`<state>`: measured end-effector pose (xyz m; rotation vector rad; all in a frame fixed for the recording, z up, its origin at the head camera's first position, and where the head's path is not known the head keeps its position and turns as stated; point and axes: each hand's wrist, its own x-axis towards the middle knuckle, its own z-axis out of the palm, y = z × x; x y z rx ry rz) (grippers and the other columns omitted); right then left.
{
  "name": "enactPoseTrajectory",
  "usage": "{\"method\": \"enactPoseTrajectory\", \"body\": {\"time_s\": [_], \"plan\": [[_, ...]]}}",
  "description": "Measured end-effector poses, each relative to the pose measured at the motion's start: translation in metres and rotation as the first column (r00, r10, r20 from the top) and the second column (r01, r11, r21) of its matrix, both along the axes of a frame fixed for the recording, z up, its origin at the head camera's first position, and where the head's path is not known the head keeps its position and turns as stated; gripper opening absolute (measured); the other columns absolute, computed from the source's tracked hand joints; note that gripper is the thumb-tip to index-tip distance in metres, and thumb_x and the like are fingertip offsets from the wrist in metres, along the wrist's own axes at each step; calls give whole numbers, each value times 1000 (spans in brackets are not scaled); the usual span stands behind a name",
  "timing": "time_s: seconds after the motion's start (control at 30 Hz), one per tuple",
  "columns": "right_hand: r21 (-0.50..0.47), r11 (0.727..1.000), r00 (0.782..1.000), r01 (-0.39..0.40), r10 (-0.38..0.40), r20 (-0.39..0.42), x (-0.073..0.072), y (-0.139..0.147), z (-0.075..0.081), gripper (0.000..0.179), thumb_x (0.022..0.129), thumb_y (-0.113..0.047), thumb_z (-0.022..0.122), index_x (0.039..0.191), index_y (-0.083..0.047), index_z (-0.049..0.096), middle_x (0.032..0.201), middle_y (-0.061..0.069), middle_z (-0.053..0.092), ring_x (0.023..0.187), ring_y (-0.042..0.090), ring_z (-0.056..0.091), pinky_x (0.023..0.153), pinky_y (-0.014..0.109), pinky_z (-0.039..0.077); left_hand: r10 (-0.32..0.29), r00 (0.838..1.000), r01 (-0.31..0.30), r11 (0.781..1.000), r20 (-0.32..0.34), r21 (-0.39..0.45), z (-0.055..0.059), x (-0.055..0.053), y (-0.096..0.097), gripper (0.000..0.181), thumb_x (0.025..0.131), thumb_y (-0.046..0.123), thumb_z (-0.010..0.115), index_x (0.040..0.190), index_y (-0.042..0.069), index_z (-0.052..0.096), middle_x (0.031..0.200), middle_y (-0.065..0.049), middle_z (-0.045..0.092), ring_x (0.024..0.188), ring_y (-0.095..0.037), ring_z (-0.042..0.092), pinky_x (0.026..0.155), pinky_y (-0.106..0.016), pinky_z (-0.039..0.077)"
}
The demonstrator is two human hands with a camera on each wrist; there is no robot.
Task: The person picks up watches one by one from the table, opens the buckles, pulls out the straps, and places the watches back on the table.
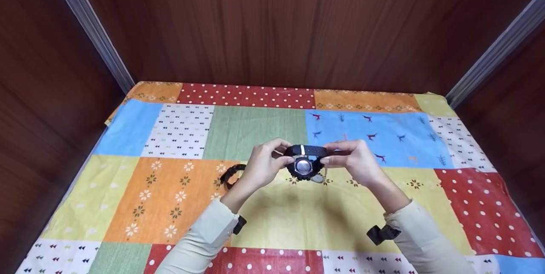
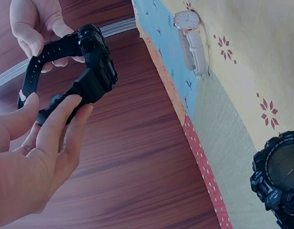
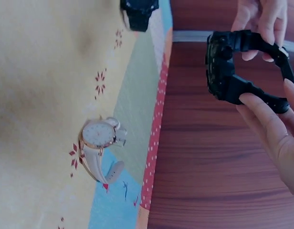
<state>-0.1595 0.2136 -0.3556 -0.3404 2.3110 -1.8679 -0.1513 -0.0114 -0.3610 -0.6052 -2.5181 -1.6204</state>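
Observation:
A black wristwatch [image 1: 303,166] with a chunky round case is held up above the table between both hands, its strap bent into a loop with a small pale band on it. My left hand [image 1: 265,164] pinches the strap on one side with thumb and fingers. On the other side, the thumb and fingers of my right hand [image 1: 361,161] grip the strap. Both hands also show around the strap in the left wrist view, where the watch [image 2: 97,62] is seen from its side. The dial faces back toward the head camera.
A second black watch [image 1: 232,174] lies on the table beside the left forearm. Beneath the held watch lies a white-strapped watch [image 3: 99,133] with a gold-rimmed dial. A patchwork cloth [image 1: 170,197] covers the table; brown wood-grain panels [image 1: 272,27] enclose its back and sides.

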Motion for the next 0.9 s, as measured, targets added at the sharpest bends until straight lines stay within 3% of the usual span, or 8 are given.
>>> {"method": "enactPoseTrajectory", "body": {"time_s": [0.17, 0.3, 0.7, 0.9], "plan": [[-63, 998, 1000, -1, 2, 27, 0, -3, -2, 31, 76, 8, 67, 104, 18, 59, 98, 25, 63, 77, 27, 66, 73, 37, 52, -17, 1000, 16, 999, 18, 45, -3, -1, -2, 17, 80, 1, 67, 96, -2, 63, 85, -13, 65, 74, -24, 63, 62, -21, 52], [-90, 996, 999, -22, 25, 33, 0, -3, -5, 32, 76, 8, 66, 105, 19, 58, 98, 26, 62, 77, 29, 66, 73, 39, 52, -34, 998, 30, 996, 48, 82, -4, -2, -3, 18, 80, -1, 65, 97, -4, 62, 86, -15, 64, 75, -27, 63, 63, -25, 54], [-199, 980, 998, -7, 18, 55, 0, -4, -12, 36, 75, 11, 66, 106, 24, 53, 91, 18, 66, 75, 31, 66, 71, 40, 52, -65, 993, 51, 989, 99, 141, -8, -4, -5, 16, 82, -3, 63, 98, -6, 61, 88, -16, 63, 75, -26, 63, 63, -23, 53], [-228, 974, 998, -6, 21, 64, -1, -2, -14, 37, 77, 11, 64, 108, 25, 51, 93, 25, 64, 75, 32, 66, 72, 40, 52, -77, 989, 50, 979, 130, 198, -11, -5, -4, 16, 83, -3, 62, 98, -7, 60, 88, -18, 62, 78, -30, 63, 65, -25, 53]]}}
